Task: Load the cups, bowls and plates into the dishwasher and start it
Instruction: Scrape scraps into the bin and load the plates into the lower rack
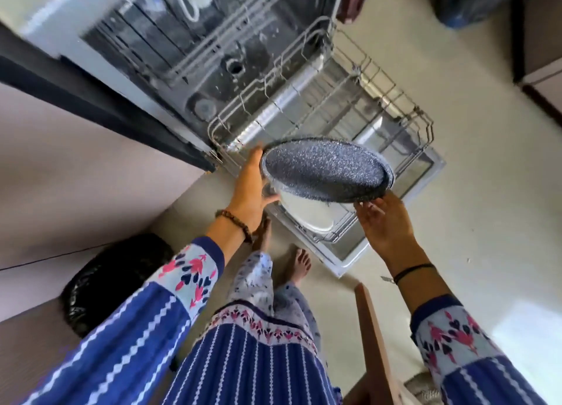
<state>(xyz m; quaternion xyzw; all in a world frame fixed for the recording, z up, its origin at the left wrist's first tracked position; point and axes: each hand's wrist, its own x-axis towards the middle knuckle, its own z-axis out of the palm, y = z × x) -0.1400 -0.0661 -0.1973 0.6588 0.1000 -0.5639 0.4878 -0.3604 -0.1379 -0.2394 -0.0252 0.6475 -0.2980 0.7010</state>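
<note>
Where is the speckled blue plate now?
Mid-frame in the head view, the speckled blue plate hangs over the pulled-out lower rack, left hand gripping its left rim, right hand at its right edge.

Above near end of lower rack (392, 97): plate (327, 170), left hand (252, 188) gripping left rim, right hand (384, 222) just under right rim. Rack on open door (433, 168), right of tub (182, 54). Near left: bin bag (115, 280).

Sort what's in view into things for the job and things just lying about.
Job: speckled plate, left hand, right hand, lower rack, dishwasher, white dish.
Lying about: black bag, wooden furniture edge.
</note>
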